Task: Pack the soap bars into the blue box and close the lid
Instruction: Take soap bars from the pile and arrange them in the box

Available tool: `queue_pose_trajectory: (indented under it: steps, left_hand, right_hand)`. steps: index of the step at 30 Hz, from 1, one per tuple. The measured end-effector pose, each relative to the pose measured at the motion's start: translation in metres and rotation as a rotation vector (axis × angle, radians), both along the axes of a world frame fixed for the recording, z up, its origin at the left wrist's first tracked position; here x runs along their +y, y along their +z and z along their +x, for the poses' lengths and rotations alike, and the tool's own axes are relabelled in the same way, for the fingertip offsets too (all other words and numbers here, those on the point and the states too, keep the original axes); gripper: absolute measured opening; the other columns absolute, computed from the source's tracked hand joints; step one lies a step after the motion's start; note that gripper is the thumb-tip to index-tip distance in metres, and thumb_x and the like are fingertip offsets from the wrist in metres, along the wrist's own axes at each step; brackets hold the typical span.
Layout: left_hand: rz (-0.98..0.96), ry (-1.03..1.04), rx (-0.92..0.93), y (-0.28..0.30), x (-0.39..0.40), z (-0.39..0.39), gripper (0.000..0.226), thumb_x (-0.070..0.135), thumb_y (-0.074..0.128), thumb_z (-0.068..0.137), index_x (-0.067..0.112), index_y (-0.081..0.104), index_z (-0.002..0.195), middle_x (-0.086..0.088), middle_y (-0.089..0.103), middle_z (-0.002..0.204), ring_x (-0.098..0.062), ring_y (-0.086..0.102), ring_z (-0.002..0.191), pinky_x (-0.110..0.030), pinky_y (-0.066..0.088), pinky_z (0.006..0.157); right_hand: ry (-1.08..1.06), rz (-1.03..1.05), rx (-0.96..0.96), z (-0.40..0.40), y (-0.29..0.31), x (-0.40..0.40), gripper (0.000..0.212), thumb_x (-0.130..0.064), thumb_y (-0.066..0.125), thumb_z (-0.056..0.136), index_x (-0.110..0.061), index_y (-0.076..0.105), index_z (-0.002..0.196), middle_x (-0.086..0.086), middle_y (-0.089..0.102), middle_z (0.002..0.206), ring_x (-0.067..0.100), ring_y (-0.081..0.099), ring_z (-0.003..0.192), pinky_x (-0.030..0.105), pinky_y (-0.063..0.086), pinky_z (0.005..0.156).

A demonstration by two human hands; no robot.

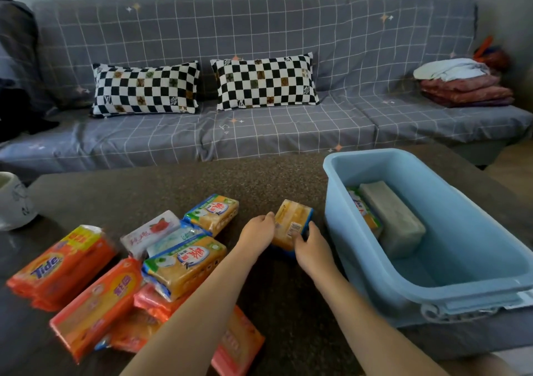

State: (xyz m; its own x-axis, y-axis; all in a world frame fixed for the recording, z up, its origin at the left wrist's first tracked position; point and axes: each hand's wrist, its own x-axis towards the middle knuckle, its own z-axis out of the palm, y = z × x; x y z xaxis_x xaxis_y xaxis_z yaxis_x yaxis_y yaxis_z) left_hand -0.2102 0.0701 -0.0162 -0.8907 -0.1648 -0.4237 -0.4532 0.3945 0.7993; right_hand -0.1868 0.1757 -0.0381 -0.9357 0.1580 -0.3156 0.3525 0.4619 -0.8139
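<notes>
A yellow soap pack with blue edges [292, 222] stands tilted just left of the open blue box [450, 286]. My left hand [257, 232] holds its left side and my right hand [313, 248] grips its right side. Inside the box, against the far left wall, lie a pale grey-green bar [395, 220] and a yellow wrapped bar [364, 214]. Several wrapped soap packs lie on the table at left: an orange Tide pack [62, 263], a long orange pack [98, 303], a yellow pack [186, 263], another yellow pack [213, 212] and a white-pink bar [150, 232]. No lid shows.
The dark speckled table [173, 185] runs to a grey checked sofa [288, 133] with two chequered pillows [145, 88] behind it. A white cup [13, 202] stands at the table's left edge. Folded cloths [461, 84] lie on the sofa's right end.
</notes>
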Motion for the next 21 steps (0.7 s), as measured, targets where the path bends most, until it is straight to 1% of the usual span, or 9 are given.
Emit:
queue_pose_trajectory:
  steps: [2, 5, 7, 9, 12, 14, 16, 19, 21]
  left_hand:
    - [-0.018, -0.011, -0.004, 0.001, 0.002, 0.002, 0.047, 0.036, 0.032, 0.101, 0.011, 0.049, 0.137, -0.008, 0.059, 0.118, -0.020, 0.054, 0.111, -0.029, 0.038, 0.088]
    - [0.050, 0.026, 0.025, -0.002, 0.003, 0.005, 0.041, 0.034, 0.040, 0.099, 0.013, 0.057, 0.130, -0.005, 0.064, 0.114, -0.019, 0.058, 0.108, -0.028, 0.042, 0.083]
    - [0.101, 0.037, 0.056, -0.001, 0.001, 0.010, 0.037, 0.030, 0.045, 0.097, 0.015, 0.059, 0.128, -0.004, 0.066, 0.117, -0.016, 0.059, 0.104, -0.025, 0.043, 0.080]
    - [0.129, 0.028, 0.115, 0.002, -0.003, 0.017, 0.032, 0.025, 0.050, 0.096, 0.016, 0.062, 0.125, 0.000, 0.068, 0.111, -0.011, 0.061, 0.099, -0.022, 0.045, 0.077]
    - [0.090, 0.038, 0.240, 0.016, -0.020, 0.022, 0.027, 0.023, 0.053, 0.095, 0.018, 0.067, 0.116, 0.012, 0.065, 0.082, -0.002, 0.057, 0.076, -0.017, 0.044, 0.064]
    - [0.013, 0.061, 0.304, 0.027, -0.037, 0.020, 0.027, 0.024, 0.053, 0.094, 0.019, 0.068, 0.115, 0.014, 0.061, 0.074, -0.003, 0.055, 0.069, -0.019, 0.043, 0.062]
    - [-0.041, 0.094, 0.346, 0.037, -0.054, 0.016, 0.027, 0.024, 0.053, 0.094, 0.017, 0.069, 0.115, 0.015, 0.061, 0.071, -0.005, 0.056, 0.067, -0.023, 0.047, 0.064]
    - [-0.081, 0.132, 0.327, 0.047, -0.079, 0.010, 0.026, 0.025, 0.052, 0.094, 0.019, 0.071, 0.112, 0.005, 0.065, 0.071, -0.014, 0.059, 0.067, -0.026, 0.047, 0.060]
    - [-0.065, 0.155, 0.298, 0.049, -0.093, 0.005, 0.027, 0.024, 0.053, 0.093, 0.018, 0.070, 0.113, -0.002, 0.070, 0.082, -0.022, 0.066, 0.080, -0.029, 0.052, 0.064]
  right_hand:
    - [-0.011, -0.052, -0.028, -0.001, -0.002, 0.003, 0.048, -0.030, 0.043, 0.097, -0.016, 0.038, 0.142, 0.005, 0.049, 0.141, 0.020, 0.047, 0.128, 0.032, 0.039, 0.102]
    - [-0.054, -0.218, -0.057, 0.003, -0.001, 0.008, 0.036, -0.028, 0.046, 0.096, -0.018, 0.054, 0.130, 0.002, 0.061, 0.126, 0.018, 0.055, 0.117, 0.028, 0.043, 0.095]
    - [-0.113, -0.359, -0.081, 0.006, -0.002, 0.009, 0.033, -0.025, 0.049, 0.095, -0.018, 0.057, 0.127, 0.003, 0.063, 0.123, 0.018, 0.058, 0.113, 0.036, 0.044, 0.101]
    - [-0.136, -0.465, -0.072, 0.011, -0.001, 0.008, 0.030, -0.022, 0.051, 0.094, -0.018, 0.060, 0.122, 0.004, 0.066, 0.119, 0.018, 0.060, 0.110, 0.041, 0.045, 0.102]
    - [-0.121, -0.547, -0.021, 0.013, 0.007, -0.005, 0.028, -0.021, 0.054, 0.092, -0.017, 0.062, 0.119, 0.002, 0.068, 0.112, 0.016, 0.063, 0.104, 0.037, 0.049, 0.097]
    - [-0.114, -0.642, -0.014, 0.011, 0.018, -0.021, 0.029, -0.016, 0.056, 0.092, -0.012, 0.061, 0.119, 0.004, 0.067, 0.108, 0.015, 0.064, 0.098, 0.033, 0.051, 0.091]
    - [-0.111, -0.724, -0.019, 0.008, 0.028, -0.041, 0.029, -0.013, 0.057, 0.091, -0.008, 0.061, 0.119, 0.008, 0.067, 0.109, 0.017, 0.064, 0.097, 0.031, 0.052, 0.087]
    - [-0.089, -0.741, -0.029, -0.001, 0.032, -0.072, 0.029, -0.012, 0.058, 0.090, -0.007, 0.062, 0.119, 0.010, 0.068, 0.112, 0.019, 0.065, 0.099, 0.028, 0.053, 0.082]
    - [-0.085, -0.740, -0.043, -0.010, 0.029, -0.090, 0.033, -0.012, 0.060, 0.089, -0.006, 0.061, 0.121, 0.011, 0.067, 0.114, 0.020, 0.065, 0.101, 0.029, 0.054, 0.083]
